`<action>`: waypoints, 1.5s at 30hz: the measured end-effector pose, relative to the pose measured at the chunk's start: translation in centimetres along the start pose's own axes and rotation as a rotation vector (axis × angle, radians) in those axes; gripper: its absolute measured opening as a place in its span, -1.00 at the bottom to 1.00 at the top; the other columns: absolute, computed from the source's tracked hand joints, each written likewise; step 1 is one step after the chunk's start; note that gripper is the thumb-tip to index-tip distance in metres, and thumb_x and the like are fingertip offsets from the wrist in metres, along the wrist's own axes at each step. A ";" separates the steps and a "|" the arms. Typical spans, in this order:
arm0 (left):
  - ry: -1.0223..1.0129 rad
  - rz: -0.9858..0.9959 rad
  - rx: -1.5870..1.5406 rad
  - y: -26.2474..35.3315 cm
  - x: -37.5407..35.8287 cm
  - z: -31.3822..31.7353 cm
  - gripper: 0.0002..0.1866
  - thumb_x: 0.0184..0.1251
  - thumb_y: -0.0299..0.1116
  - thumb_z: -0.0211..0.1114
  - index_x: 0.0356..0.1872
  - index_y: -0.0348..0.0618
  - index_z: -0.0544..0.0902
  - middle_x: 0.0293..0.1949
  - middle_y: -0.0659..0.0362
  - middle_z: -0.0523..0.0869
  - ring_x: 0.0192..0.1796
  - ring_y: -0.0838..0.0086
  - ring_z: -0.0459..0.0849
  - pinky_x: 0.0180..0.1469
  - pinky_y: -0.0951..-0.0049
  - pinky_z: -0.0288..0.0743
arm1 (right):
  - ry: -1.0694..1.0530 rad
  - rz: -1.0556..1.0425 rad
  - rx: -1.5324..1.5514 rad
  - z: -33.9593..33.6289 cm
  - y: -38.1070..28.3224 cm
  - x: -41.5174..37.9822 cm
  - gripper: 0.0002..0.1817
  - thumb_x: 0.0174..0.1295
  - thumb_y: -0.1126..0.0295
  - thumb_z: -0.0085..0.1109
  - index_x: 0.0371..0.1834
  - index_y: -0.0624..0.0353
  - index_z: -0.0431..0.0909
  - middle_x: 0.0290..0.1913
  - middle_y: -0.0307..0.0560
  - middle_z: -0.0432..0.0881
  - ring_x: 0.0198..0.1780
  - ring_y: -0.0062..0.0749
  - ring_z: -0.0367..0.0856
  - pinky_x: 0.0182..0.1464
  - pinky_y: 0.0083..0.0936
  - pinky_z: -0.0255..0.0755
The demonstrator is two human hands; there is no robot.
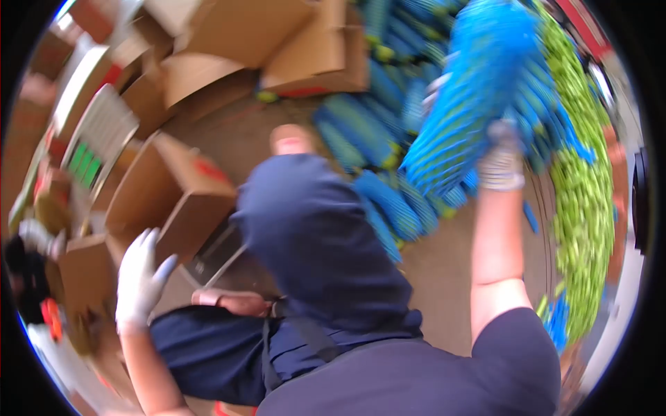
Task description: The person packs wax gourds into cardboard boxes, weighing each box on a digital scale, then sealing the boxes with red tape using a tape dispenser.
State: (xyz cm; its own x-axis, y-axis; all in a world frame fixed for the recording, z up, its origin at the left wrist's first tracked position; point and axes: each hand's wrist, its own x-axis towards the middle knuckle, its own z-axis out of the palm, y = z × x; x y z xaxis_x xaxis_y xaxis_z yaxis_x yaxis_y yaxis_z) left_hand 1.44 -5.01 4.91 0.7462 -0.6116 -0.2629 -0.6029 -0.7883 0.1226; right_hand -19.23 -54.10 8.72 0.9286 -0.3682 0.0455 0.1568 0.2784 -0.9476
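Note:
My right hand, in a pale glove, is closed at the lower side of a big blue mesh bag. Long green produce shows through the netting, and motion blurs the bag. Beneath and beside it lie more blue mesh bags in a pile on the floor. Away at the left, my left hand wears a white glove, its thumb spread from the fingers and nothing held. It overlaps the edge of an open cardboard box in this view.
A long heap of loose green produce runs down the right side. Large cardboard boxes stand at the upper left. A white crate with green slots is at the left. Brown floor shows between my legs and the heap.

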 end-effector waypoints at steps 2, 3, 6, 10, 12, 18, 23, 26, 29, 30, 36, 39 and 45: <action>0.051 0.100 0.054 -1.4 0.5 1.4 -0.34 0.20 -0.21 0.43 0.31 -0.25 0.50 0.27 -0.15 0.58 0.34 -0.01 0.50 0.42 0.13 0.35 | -0.117 -0.317 -0.029 5.6 -2.4 4.6 0.01 -0.08 -0.02 0.59 0.37 0.33 0.30 0.11 0.11 0.58 0.10 -0.08 0.61 0.26 -0.15 0.51; 0.082 0.103 0.070 -2.1 0.5 2.2 -0.36 0.14 -0.23 0.45 0.27 -0.23 0.54 0.21 -0.12 0.62 0.28 -0.01 0.55 0.37 0.14 0.40 | -0.198 -0.427 0.001 9.0 -3.1 6.8 -0.05 -0.04 -0.04 0.55 0.31 0.37 0.37 0.08 0.13 0.63 0.07 -0.08 0.65 0.21 -0.15 0.55; -0.020 0.032 -0.019 -3.3 0.6 2.6 -0.52 0.10 -0.27 0.44 0.09 -0.16 0.64 0.01 -0.06 0.72 0.09 0.03 0.66 0.21 0.13 0.52 | -0.406 -0.366 -0.036 21.4 -2.5 11.3 -0.28 0.11 0.04 0.41 0.23 0.32 0.48 0.05 0.09 0.65 0.03 -0.14 0.66 0.17 -0.17 0.54; 0.038 0.052 -0.089 -5.0 -0.2 4.4 -0.79 0.07 -0.33 0.41 -0.25 -0.14 0.70 -0.27 -0.01 0.74 -0.11 0.06 0.71 -0.01 0.10 0.57 | -0.887 -0.061 -0.398 37.6 6.5 13.8 -0.38 -0.05 0.24 0.47 0.13 0.22 0.58 -0.12 0.02 0.75 -0.20 -0.29 0.70 -0.06 -0.36 0.57; 0.115 0.053 -0.070 -5.4 -1.2 5.6 -0.90 0.11 -0.35 0.37 -0.36 -0.08 0.73 -0.43 0.04 0.73 -0.29 0.06 0.74 -0.18 0.10 0.62 | -1.040 -0.219 -0.699 39.6 13.6 14.1 -0.17 -0.13 0.18 0.48 0.29 0.20 0.41 -0.03 0.18 0.68 0.00 -0.03 0.68 0.11 -0.24 0.53; 0.279 -0.029 -0.245 -4.9 -1.5 7.3 -0.94 0.23 -0.35 0.28 -0.39 -0.05 0.64 -0.48 0.07 0.72 -0.37 0.14 0.76 -0.32 0.14 0.63 | -1.468 0.153 -1.271 38.6 23.7 16.5 -0.22 -0.18 0.27 0.48 0.24 0.18 0.46 -0.09 0.22 0.70 0.04 0.09 0.67 0.13 -0.21 0.50; 0.089 -0.055 -0.326 -4.3 -0.2 6.8 -0.88 0.27 -0.41 0.21 -0.21 -0.07 0.66 -0.31 0.06 0.78 -0.24 0.19 0.80 -0.21 0.14 0.67 | -1.710 0.212 -1.602 38.1 31.9 16.0 -0.09 -0.23 0.08 0.55 0.29 0.22 0.47 0.07 0.27 0.70 0.18 0.11 0.64 0.21 -0.19 0.50; -0.020 -0.073 -0.375 -4.5 0.3 5.7 -0.83 0.27 -0.40 0.21 -0.14 -0.10 0.65 -0.25 0.04 0.77 -0.16 0.18 0.79 -0.17 0.15 0.66 | -1.683 0.227 -1.788 37.8 37.2 15.3 -0.30 -0.04 0.14 0.43 0.23 0.20 0.58 0.09 0.22 0.71 0.20 0.07 0.65 0.17 -0.15 0.54; -0.030 -0.044 -0.375 -4.5 0.0 5.5 -0.82 0.28 -0.40 0.21 -0.13 -0.10 0.65 -0.24 0.03 0.77 -0.15 0.16 0.79 -0.16 0.14 0.65 | -1.805 0.283 -1.820 38.0 39.3 15.4 -0.35 -0.01 0.16 0.39 0.19 0.24 0.61 0.10 0.30 0.69 0.18 0.15 0.64 0.19 -0.17 0.51; -0.020 -0.049 -0.364 -4.5 0.0 5.4 -0.81 0.28 -0.40 0.22 -0.11 -0.10 0.65 -0.24 0.04 0.76 -0.14 0.15 0.78 -0.14 0.13 0.64 | -1.794 0.299 -1.820 38.1 39.6 15.2 -0.35 -0.01 0.16 0.39 0.19 0.24 0.61 0.10 0.30 0.69 0.18 0.15 0.64 0.19 -0.17 0.51; 0.060 0.006 -0.323 -4.7 0.6 5.0 -0.75 0.24 -0.17 0.37 -0.16 -0.08 0.69 -0.26 0.03 0.72 -0.16 0.13 0.73 -0.14 0.09 0.59 | -1.474 0.127 -1.477 41.1 24.0 17.0 -0.27 0.19 0.01 0.33 0.32 0.31 0.50 0.19 0.28 0.64 0.23 0.11 0.62 0.29 -0.24 0.45; 0.089 0.083 -0.344 -4.4 1.0 4.8 -0.68 0.26 -0.16 0.36 -0.08 -0.11 0.67 -0.24 0.01 0.70 -0.15 0.05 0.70 -0.11 0.07 0.58 | -1.096 0.122 -1.014 35.5 11.7 18.0 -0.54 0.35 0.25 0.23 0.25 0.27 0.56 0.00 0.00 0.75 0.03 -0.39 0.70 0.14 -0.45 0.55; 0.245 0.201 -0.396 -1.7 0.8 3.2 -0.55 0.30 -0.30 0.39 0.19 -0.19 0.61 0.06 -0.08 0.70 0.09 0.00 0.67 0.18 0.19 0.54 | -0.154 -0.065 -1.296 6.9 11.1 13.8 -0.53 0.33 0.22 0.22 0.22 0.27 0.55 -0.10 -0.03 0.73 -0.15 -0.26 0.71 -0.03 -0.38 0.59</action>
State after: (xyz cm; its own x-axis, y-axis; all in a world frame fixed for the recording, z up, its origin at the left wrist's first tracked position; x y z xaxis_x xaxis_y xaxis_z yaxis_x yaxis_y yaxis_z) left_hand 2.14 -3.92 1.39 0.6993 -0.7142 0.0292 -0.6233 -0.5893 0.5141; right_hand -2.34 -49.98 0.97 0.9740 -0.2196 0.0562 -0.1529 -0.8194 -0.5524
